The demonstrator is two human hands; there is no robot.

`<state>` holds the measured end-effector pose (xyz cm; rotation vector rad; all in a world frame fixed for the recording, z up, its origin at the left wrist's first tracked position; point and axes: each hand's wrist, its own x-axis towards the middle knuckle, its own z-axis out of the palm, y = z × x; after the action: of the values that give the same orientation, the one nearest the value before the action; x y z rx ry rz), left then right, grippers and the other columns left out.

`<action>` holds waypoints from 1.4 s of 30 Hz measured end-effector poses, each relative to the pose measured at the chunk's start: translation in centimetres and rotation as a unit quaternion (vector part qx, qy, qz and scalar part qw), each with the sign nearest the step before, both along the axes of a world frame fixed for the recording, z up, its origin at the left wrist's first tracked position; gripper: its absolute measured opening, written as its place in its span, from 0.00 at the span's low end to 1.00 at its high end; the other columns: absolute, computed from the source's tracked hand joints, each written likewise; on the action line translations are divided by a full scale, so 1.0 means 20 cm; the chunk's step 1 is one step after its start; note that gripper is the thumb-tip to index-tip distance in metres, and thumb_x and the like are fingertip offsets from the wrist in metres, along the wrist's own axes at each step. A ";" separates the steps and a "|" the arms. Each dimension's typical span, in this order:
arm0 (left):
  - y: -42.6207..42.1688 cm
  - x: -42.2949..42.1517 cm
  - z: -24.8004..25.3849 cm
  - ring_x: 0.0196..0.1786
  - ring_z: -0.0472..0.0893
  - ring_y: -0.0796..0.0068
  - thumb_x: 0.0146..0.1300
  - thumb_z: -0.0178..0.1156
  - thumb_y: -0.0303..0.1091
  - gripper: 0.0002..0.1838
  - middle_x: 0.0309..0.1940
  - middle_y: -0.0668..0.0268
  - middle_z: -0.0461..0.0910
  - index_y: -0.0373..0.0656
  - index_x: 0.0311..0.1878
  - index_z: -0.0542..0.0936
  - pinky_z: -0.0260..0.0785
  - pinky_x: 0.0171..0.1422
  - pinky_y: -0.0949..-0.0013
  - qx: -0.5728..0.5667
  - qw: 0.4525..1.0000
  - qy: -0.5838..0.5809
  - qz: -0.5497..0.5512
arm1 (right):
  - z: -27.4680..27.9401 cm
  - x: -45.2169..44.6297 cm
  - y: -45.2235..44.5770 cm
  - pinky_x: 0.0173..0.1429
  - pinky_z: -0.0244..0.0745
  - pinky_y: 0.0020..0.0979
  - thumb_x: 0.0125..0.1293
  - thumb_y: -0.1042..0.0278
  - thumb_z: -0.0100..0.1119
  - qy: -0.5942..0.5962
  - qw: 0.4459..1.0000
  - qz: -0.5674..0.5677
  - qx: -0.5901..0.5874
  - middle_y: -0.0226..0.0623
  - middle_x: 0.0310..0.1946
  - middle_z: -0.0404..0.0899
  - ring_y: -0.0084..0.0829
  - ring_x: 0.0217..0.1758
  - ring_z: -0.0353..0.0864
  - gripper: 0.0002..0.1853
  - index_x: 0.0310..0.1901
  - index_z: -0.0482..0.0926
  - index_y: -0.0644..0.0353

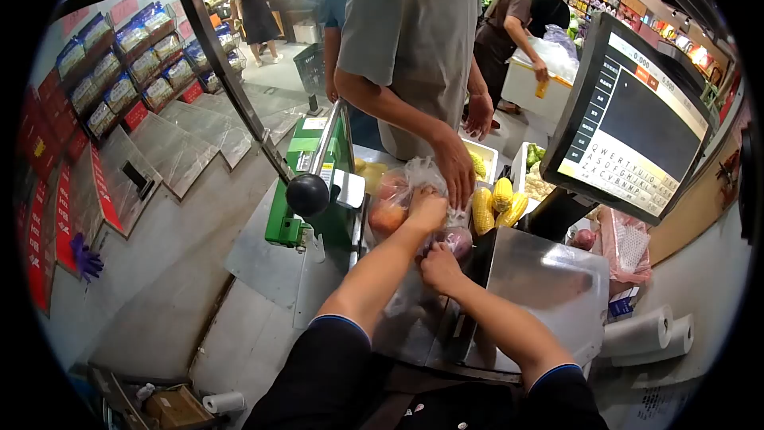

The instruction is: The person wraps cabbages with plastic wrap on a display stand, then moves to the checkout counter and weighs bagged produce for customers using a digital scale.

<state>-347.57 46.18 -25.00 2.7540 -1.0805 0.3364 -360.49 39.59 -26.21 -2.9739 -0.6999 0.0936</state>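
My left hand is closed on the gathered top of a clear plastic bag that has round orange-red fruit inside. Close to it on the right, my right hand is closed at the lower edge of another clear bag holding purple-red produce. Its fingertips are partly hidden, but they press on the plastic. Another person's hand reaches down from across the counter and touches the top of the bags, just beyond my hands.
A metal scale plate and a tilted screen stand at the right. Corn lies behind the scale. A green machine and a rail with a black ball end are at the left. Across the counter stands a person.
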 end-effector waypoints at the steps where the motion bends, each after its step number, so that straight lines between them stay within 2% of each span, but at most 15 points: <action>1: 0.04 -0.01 0.01 0.48 0.77 0.60 0.51 0.55 0.36 0.10 0.39 0.59 0.81 0.47 0.34 0.83 0.61 0.58 0.56 0.035 0.999 0.033 -0.008 | -0.02 0.00 -0.01 0.56 0.60 0.46 0.54 0.64 0.52 -0.012 0.998 -0.007 0.065 0.46 0.37 0.76 0.46 0.53 0.67 0.10 0.31 0.79 0.60; 2: 0.07 -0.02 0.05 0.50 0.76 0.60 0.51 0.55 0.36 0.11 0.41 0.60 0.81 0.46 0.33 0.84 0.61 0.58 0.58 0.070 0.995 0.065 -0.015 | -0.01 0.02 0.00 0.45 0.65 0.40 0.56 0.66 0.51 -0.167 0.960 0.013 0.225 0.43 0.29 0.76 0.40 0.40 0.71 0.08 0.27 0.76 0.60; 5: 0.11 0.11 0.11 0.50 0.78 0.61 0.54 0.57 0.37 0.15 0.44 0.57 0.81 0.40 0.42 0.82 0.67 0.54 0.62 -0.033 0.942 0.327 -0.064 | 0.11 0.04 -0.10 0.37 0.66 0.34 0.58 0.67 0.49 -0.047 0.842 -0.188 0.504 0.38 0.26 0.74 0.31 0.31 0.71 0.08 0.30 0.76 0.62; 7: 0.18 0.02 0.25 0.48 0.79 0.65 0.59 0.56 0.40 0.22 0.44 0.55 0.80 0.37 0.54 0.75 0.69 0.52 0.67 -0.374 0.868 0.308 -0.106 | 0.37 0.03 -0.13 0.31 0.66 0.29 0.61 0.68 0.46 -0.036 0.714 -0.245 0.655 0.34 0.23 0.73 0.23 0.26 0.70 0.09 0.33 0.76 0.63; 9: 0.29 -0.04 0.41 0.45 0.79 0.70 0.62 0.56 0.42 0.26 0.45 0.55 0.80 0.38 0.60 0.70 0.69 0.52 0.69 -0.499 0.756 0.415 -0.091 | 0.59 -0.02 -0.21 0.27 0.65 0.25 0.62 0.68 0.47 -0.146 0.769 -0.267 0.562 0.30 0.21 0.71 0.19 0.23 0.69 0.09 0.33 0.76 0.62; 13: 0.35 -0.50 0.62 0.63 0.64 0.72 0.55 0.65 0.44 0.43 0.64 0.58 0.62 0.38 0.69 0.55 0.58 0.64 0.69 -0.513 0.579 0.576 -0.266 | 1.19 -0.28 -0.29 0.19 0.61 0.18 0.67 0.63 0.49 -0.144 0.648 -0.189 0.724 0.27 0.20 0.71 0.15 0.16 0.65 0.10 0.36 0.75 0.60; 14: 0.32 -0.63 0.66 0.67 0.60 0.67 0.48 0.70 0.46 0.51 0.66 0.57 0.57 0.39 0.70 0.52 0.55 0.67 0.64 -0.399 0.711 0.529 -0.238 | 1.29 -0.33 -0.31 0.18 0.61 0.17 0.68 0.61 0.49 -0.141 0.616 -0.187 0.752 0.27 0.20 0.70 0.15 0.15 0.65 0.11 0.37 0.75 0.60; 15: 0.23 -0.74 0.65 0.68 0.59 0.63 0.45 0.72 0.45 0.53 0.66 0.56 0.58 0.40 0.70 0.52 0.52 0.69 0.61 -0.370 0.744 0.465 -0.305 | 1.34 -0.39 -0.35 0.18 0.62 0.16 0.69 0.60 0.49 -0.130 0.588 -0.219 0.768 0.26 0.19 0.70 0.14 0.16 0.65 0.11 0.37 0.75 0.59; 21: -0.29 -1.08 0.40 0.60 0.69 0.58 0.55 0.64 0.35 0.32 0.57 0.52 0.69 0.39 0.62 0.64 0.61 0.63 0.62 -0.471 0.669 0.459 -0.347 | 1.10 -0.58 -0.59 0.29 0.57 0.17 0.69 0.69 0.41 -0.159 0.669 -0.292 0.665 0.20 0.24 0.67 0.12 0.26 0.62 0.11 0.41 0.76 0.62; 25: -0.46 -1.09 0.25 0.59 0.69 0.51 0.52 0.64 0.35 0.28 0.57 0.49 0.69 0.39 0.57 0.70 0.61 0.62 0.60 -0.388 0.787 0.375 -0.299 | 1.03 -0.70 -0.71 0.38 0.68 0.25 0.66 0.67 0.45 -0.204 0.610 -0.279 0.713 0.33 0.33 0.75 0.24 0.34 0.74 0.13 0.45 0.74 0.65; 28: -0.48 -1.08 0.26 0.58 0.70 0.51 0.48 0.65 0.36 0.28 0.55 0.50 0.70 0.39 0.54 0.72 0.62 0.62 0.59 -0.300 0.839 0.331 -0.312 | 1.08 -0.83 -0.86 0.52 0.68 0.37 0.62 0.57 0.53 -0.171 0.895 -0.282 0.302 0.48 0.43 0.76 0.41 0.46 0.75 0.22 0.50 0.72 0.66; 31: -0.45 -1.05 0.37 0.59 0.69 0.55 0.46 0.68 0.41 0.33 0.56 0.52 0.70 0.41 0.57 0.70 0.61 0.63 0.61 -0.204 0.778 0.497 -0.327 | 0.82 -0.87 -1.05 0.61 0.61 0.42 0.56 0.37 0.54 0.033 0.875 -0.366 0.315 0.54 0.52 0.71 0.49 0.57 0.69 0.37 0.53 0.70 0.67; 33: -0.42 -1.08 0.51 0.63 0.65 0.56 0.42 0.71 0.44 0.40 0.59 0.52 0.67 0.39 0.59 0.67 0.58 0.65 0.61 -0.211 0.811 0.471 -0.277 | 0.71 -0.90 -1.11 0.60 0.62 0.40 0.58 0.35 0.49 -0.043 0.929 -0.317 0.189 0.51 0.53 0.71 0.47 0.56 0.69 0.38 0.55 0.70 0.66; 37: -0.35 -0.98 0.28 0.64 0.63 0.52 0.44 0.71 0.48 0.50 0.66 0.50 0.56 0.40 0.67 0.56 0.58 0.65 0.57 -0.231 0.835 0.409 -0.285 | 0.73 -0.97 -1.23 0.59 0.63 0.36 0.61 0.40 0.48 0.132 0.714 -0.336 0.599 0.41 0.54 0.71 0.37 0.54 0.70 0.34 0.58 0.69 0.62; 42: -0.22 -0.99 0.39 0.65 0.64 0.62 0.53 0.66 0.41 0.42 0.62 0.54 0.65 0.41 0.69 0.57 0.61 0.64 0.60 -0.368 0.777 0.464 -0.214 | 0.70 -0.93 -1.40 0.67 0.55 0.33 0.64 0.38 0.43 0.044 0.761 -0.260 0.592 0.47 0.61 0.65 0.39 0.63 0.65 0.37 0.61 0.65 0.65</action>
<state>-367.40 41.87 -17.12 1.5346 -0.9268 -0.5219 -379.18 11.55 -12.18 -1.7729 0.1439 -0.1847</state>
